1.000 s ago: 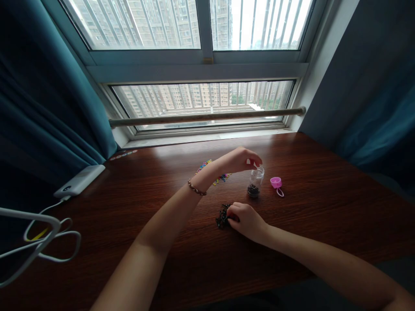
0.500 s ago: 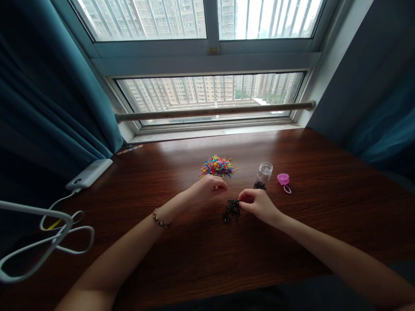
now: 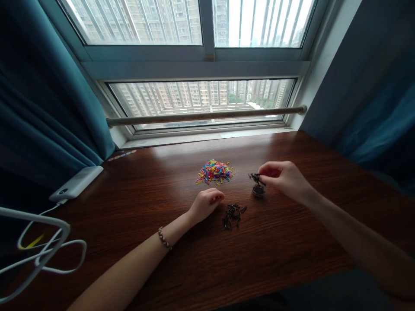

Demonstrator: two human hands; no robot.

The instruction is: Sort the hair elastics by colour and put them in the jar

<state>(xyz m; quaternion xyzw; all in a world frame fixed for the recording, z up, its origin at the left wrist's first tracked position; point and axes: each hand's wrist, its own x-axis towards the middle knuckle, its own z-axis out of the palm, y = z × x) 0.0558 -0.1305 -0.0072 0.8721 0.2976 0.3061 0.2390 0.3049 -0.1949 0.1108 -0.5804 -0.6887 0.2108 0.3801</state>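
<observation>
My right hand [image 3: 280,177] pinches a small tangled bunch of black safety pins [image 3: 255,177] between thumb and fingertips. It holds them at the clear jar [image 3: 258,193], whose upper part is hidden behind the bunch and the fingers. More black pins lie inside the jar's bottom. On the table, my left hand [image 3: 205,204] rests with its fingers curled in, nothing visible in them. Just right of it lies a loose pile of black safety pins [image 3: 233,215]. Beyond the left hand is a heap of small multicoloured safety pins [image 3: 215,172].
A white power bank [image 3: 77,183] with a white cable [image 3: 61,255] lies at the table's left side. A blue curtain [image 3: 65,99] hangs beside it. The window with a horizontal rail [image 3: 207,115] rises behind the brown wooden table [image 3: 155,168].
My right hand has lifted a bunch of black pins from the pile and moved right and away to the jar, covering the pink lid. My left hand has come down nearer me, uncovering the coloured heap.
</observation>
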